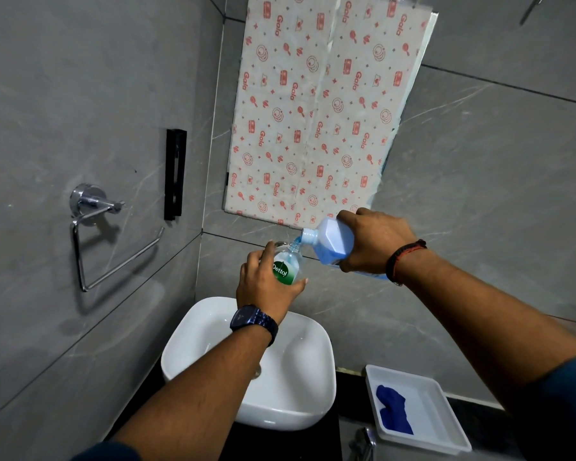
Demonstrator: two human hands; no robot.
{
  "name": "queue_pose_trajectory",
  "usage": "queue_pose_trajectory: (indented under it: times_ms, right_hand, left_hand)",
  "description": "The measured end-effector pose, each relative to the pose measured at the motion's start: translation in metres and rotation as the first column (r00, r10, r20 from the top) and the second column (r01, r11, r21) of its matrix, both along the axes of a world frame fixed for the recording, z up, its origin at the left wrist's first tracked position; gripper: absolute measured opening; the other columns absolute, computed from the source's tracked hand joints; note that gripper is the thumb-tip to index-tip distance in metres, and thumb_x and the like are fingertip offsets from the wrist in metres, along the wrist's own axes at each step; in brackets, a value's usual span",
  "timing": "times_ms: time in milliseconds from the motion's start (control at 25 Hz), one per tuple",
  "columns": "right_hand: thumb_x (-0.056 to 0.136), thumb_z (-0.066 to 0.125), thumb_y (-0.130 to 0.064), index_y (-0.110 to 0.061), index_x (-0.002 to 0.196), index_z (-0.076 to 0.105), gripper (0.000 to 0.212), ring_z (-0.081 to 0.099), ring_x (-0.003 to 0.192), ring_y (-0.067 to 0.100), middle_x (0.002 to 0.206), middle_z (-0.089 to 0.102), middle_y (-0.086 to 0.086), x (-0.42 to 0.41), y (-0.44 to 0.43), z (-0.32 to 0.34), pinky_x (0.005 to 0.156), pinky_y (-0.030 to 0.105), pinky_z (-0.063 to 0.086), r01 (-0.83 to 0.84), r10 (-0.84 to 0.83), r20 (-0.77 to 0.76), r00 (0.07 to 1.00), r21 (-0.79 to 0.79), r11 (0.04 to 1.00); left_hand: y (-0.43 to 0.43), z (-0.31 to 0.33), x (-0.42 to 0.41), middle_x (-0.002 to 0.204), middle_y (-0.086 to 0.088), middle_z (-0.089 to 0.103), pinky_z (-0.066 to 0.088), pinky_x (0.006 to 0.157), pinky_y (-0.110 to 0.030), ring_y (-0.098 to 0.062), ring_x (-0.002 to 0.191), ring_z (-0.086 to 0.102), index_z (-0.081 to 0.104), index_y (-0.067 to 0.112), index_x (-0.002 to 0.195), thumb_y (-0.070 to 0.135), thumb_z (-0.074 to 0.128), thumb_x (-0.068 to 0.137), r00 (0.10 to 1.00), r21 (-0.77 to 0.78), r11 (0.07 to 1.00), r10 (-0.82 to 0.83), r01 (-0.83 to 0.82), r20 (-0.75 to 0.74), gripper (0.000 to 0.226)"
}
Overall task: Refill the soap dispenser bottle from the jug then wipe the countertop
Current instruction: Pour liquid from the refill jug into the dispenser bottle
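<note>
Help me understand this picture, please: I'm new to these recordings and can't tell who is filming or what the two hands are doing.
There is no machine here. A person wears one wide-angle camera on the head, looking forward and down, so you see their own two bare arms. The left hand, with a watch on its wrist, holds a small clear Dettol soap bottle over a white basin. The right hand tips a jug of blue liquid soap, and a thin blue stream runs from its spout into the bottle's open neck. On the dark countertop to the right sits a white tray with a blue cloth lying in it. On the wall behind hangs a panel covered in patterned paper.
</note>
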State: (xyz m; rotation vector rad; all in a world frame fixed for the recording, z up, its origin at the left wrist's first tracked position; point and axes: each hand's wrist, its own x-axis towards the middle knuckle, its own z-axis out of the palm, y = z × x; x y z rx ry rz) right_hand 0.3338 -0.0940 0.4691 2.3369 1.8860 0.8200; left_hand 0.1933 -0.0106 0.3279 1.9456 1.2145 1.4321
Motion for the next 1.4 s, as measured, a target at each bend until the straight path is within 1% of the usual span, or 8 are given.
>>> queue_pose_trajectory:
  times_ms: [280,600,800,1040,1160,1320,1400]
  right_hand:
    - [0.057,0.076,-0.054,-0.031,0.12,0.043,0.075,0.056,0.087,0.022,0.102,0.06,-0.001,0.001,0.002,0.0,0.068,0.036,0.054,-0.001,0.001,-0.006,1.0,-0.004,1.0]
    - [0.057,0.076,-0.053,-0.031,0.121,0.042,0.075,0.057,0.09,0.022,0.105,0.06,0.0,0.001,0.003,0.001,0.069,0.037,0.054,-0.001,0.001,-0.008,1.0,-0.006,1.0]
    - [0.057,0.076,-0.053,-0.031,0.121,0.043,0.075,0.056,0.089,0.022,0.103,0.06,-0.001,0.002,0.003,0.0,0.068,0.035,0.052,-0.004,0.004,-0.011,1.0,-0.005,1.0]
    - [0.056,0.076,-0.054,-0.031,0.118,0.044,0.073,0.057,0.088,0.023,0.102,0.061,0.0,0.001,0.005,0.003,0.068,0.037,0.053,-0.008,0.008,-0.022,1.0,0.005,1.0]
    - [0.056,0.076,-0.054,-0.03,0.118,0.045,0.073,0.057,0.087,0.023,0.101,0.06,0.0,0.0,0.006,0.005,0.066,0.036,0.051,-0.014,0.014,-0.02,1.0,0.014,1.0]
    - [0.058,0.076,-0.052,-0.028,0.121,0.044,0.074,0.058,0.092,0.026,0.106,0.061,0.002,-0.004,0.008,0.009,0.067,0.035,0.049,-0.034,0.034,-0.019,0.999,0.017,0.999]
    - [0.057,0.076,-0.052,-0.028,0.119,0.045,0.073,0.056,0.087,0.024,0.103,0.061,0.002,-0.006,0.008,0.012,0.064,0.033,0.046,-0.035,0.035,-0.021,0.999,0.018,0.999]
  left_hand:
    - [0.001,0.0,0.0,0.118,0.0,0.052,0.041,0.067,-0.028,-0.022,0.102,0.05,0.039,0.034,0.126,0.048,0.083,0.052,1.0,0.006,1.0,0.003,-0.003,0.005,0.087]
    - [0.004,-0.002,0.001,0.12,0.0,0.051,0.047,0.071,-0.032,-0.022,0.104,0.05,0.04,0.03,0.131,0.05,0.082,0.052,1.0,-0.003,1.0,0.014,-0.014,-0.003,0.092]
    - [0.004,-0.003,0.002,0.121,0.0,0.051,0.045,0.07,-0.031,-0.023,0.104,0.05,0.04,0.029,0.131,0.05,0.083,0.052,1.0,0.002,1.0,0.012,-0.012,0.003,0.092]
    - [0.007,0.0,0.002,0.124,-0.001,0.049,0.05,0.075,-0.035,-0.023,0.108,0.05,0.037,0.028,0.135,0.054,0.08,0.053,1.0,-0.03,1.0,0.008,-0.009,-0.012,0.097]
    - [0.009,0.003,0.0,0.123,-0.002,0.05,0.051,0.076,-0.036,-0.023,0.107,0.052,0.037,0.027,0.135,0.055,0.081,0.052,1.0,-0.032,0.999,-0.005,0.005,0.001,0.098]
    - [0.012,0.005,-0.003,0.119,-0.003,0.051,0.052,0.074,-0.034,-0.023,0.104,0.054,0.04,0.026,0.134,0.055,0.082,0.051,0.999,-0.021,1.0,-0.023,0.023,0.031,0.098]
    - [0.014,0.006,-0.004,0.118,-0.003,0.052,0.051,0.074,-0.034,-0.024,0.103,0.055,0.041,0.025,0.133,0.056,0.081,0.05,0.999,-0.011,1.0,-0.019,0.019,0.037,0.098]
